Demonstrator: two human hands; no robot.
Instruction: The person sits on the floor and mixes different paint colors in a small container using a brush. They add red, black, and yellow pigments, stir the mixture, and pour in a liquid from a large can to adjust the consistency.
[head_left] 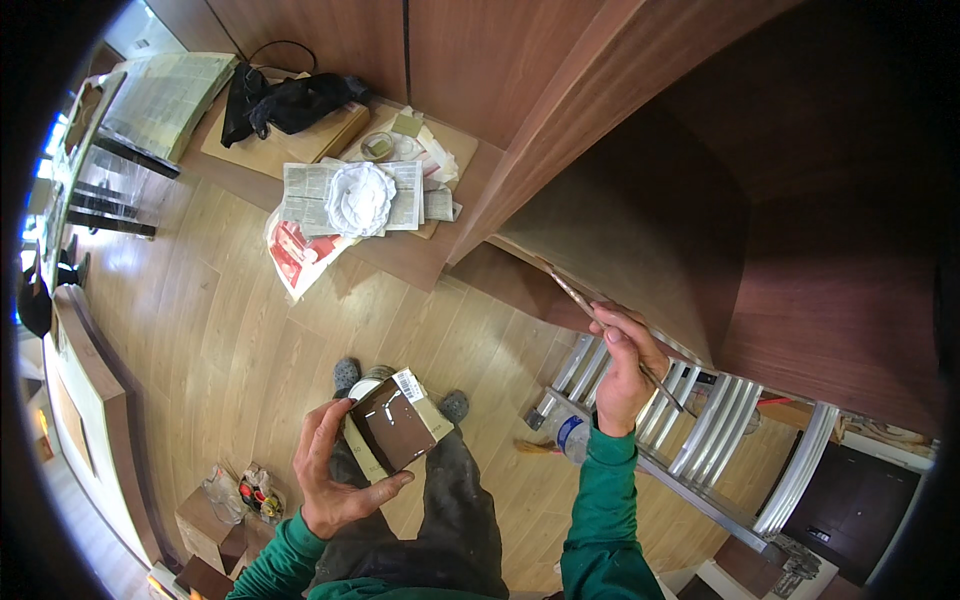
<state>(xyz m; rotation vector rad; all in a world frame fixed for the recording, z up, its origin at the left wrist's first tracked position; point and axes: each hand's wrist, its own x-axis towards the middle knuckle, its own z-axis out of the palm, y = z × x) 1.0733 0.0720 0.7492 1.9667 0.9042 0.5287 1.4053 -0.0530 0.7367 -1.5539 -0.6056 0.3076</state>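
My left hand (pixel 330 475) grips a small square open container (pixel 440 428) by its left side, thumb along its near side. Inside is glossy dark brown paint (pixel 395 425); the sides are pale, with a white label at one corner. In my right hand (pixel 632 375) is a thin paintbrush (pixel 575 293), held between thumb and fingers. Its tip points up and left, at or close to the front edge of a brown wooden cabinet shelf (pixel 620 280); whether it touches, I cannot tell. The brush's handle end sticks out below my hand.
A metal ladder (pixel 700 440) lies under my right arm, with a clear plastic bottle (pixel 572 438) beside it. Newspaper (pixel 405 195), a crumpled white cloth (pixel 361 200) and a black bag (pixel 295 103) rest on the low ledge. Cardboard boxes (pixel 205 520) stand lower left.
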